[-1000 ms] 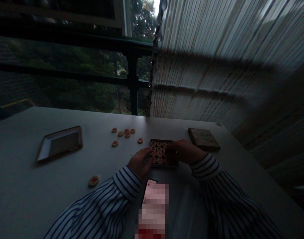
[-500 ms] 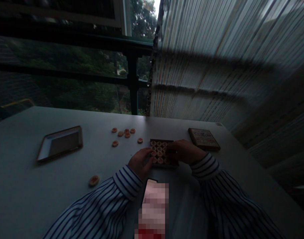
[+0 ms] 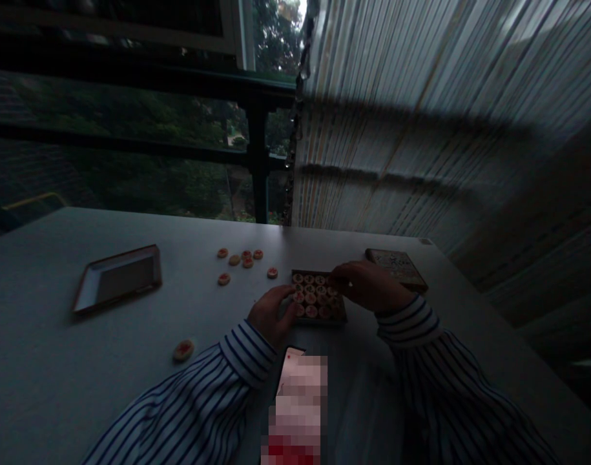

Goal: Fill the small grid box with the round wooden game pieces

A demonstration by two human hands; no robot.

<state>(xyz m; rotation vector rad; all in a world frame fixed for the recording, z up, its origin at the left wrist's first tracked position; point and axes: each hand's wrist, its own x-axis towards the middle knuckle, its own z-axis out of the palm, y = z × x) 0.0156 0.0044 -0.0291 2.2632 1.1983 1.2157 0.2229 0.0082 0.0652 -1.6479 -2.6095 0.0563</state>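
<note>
A shallow box [image 3: 320, 322] stands in front of me, filled with rows of round xiangqi pieces [image 3: 311, 299] marked in red and dark characters. My left hand [image 3: 274, 314] grips the box's left side, thumb and fingers curled at its edge. Over the far right corner of the box is my right hand [image 3: 365, 284], its fingers bent together and pointing down. Whether a piece is between those fingertips is hidden by the hand and the dim light.
Several loose pieces [image 3: 247, 263] lie left of the box, and a single piece [image 3: 183, 350] sits nearer me. An upturned lid-like tray [image 3: 118, 255] is at the left, a patterned flat box [image 3: 400, 270] at the right. A lit phone [image 3: 295, 387] lies in front of me.
My right hand has moved away from me and slightly right, from over the box's right columns to its far corner, uncovering more pieces. My left hand stays at the left edge.
</note>
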